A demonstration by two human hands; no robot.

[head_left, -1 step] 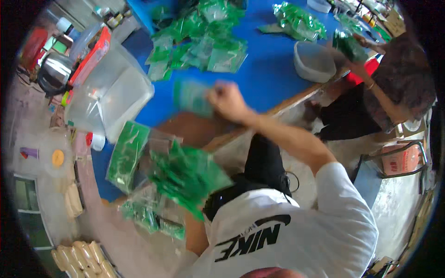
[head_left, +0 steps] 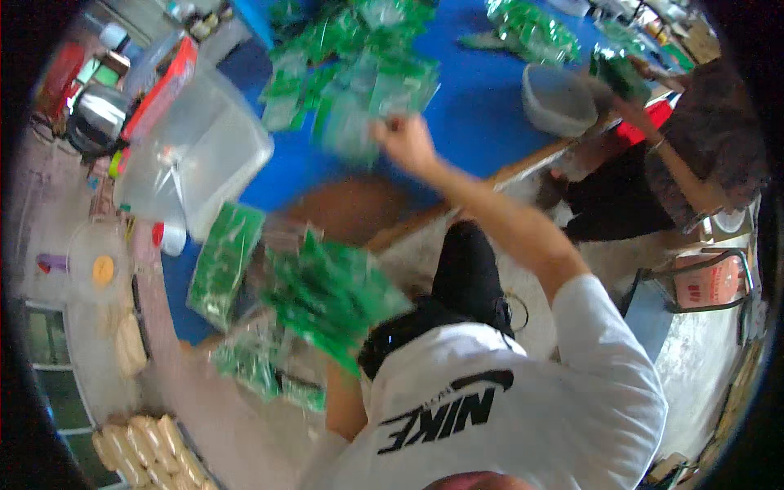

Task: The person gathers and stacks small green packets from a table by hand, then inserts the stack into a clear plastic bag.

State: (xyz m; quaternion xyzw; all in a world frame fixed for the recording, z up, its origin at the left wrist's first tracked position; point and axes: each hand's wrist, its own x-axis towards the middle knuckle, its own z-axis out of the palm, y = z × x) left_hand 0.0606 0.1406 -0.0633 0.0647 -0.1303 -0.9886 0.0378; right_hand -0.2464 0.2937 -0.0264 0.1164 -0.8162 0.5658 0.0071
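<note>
My right hand (head_left: 406, 145) is over the blue table, its fingers pinched at the edge of a clear green-printed plastic packet (head_left: 345, 135). Both are smeared by motion, and the packet overlaps the near side of a loose pile of similar packets (head_left: 359, 49). My left forearm (head_left: 345, 400) rises from below to a fanned bunch of green packets (head_left: 327, 298). The bunch hides my left hand, which appears to carry it at the table's near edge. A long green packet (head_left: 227, 261) lies beside it, and more clear packets (head_left: 249, 359) sit just below.
A large translucent bin (head_left: 204, 147) stands at the left, near a metal kettle (head_left: 98, 118). At the right are a clear tub (head_left: 559, 102) and another heap of green packets (head_left: 531, 33). Another person (head_left: 686, 155) handles a green packet at the table's right side.
My right hand and its packet have moved slightly away from me, up to the loose pile. The fanned bunch at my left stays nearly in place.
</note>
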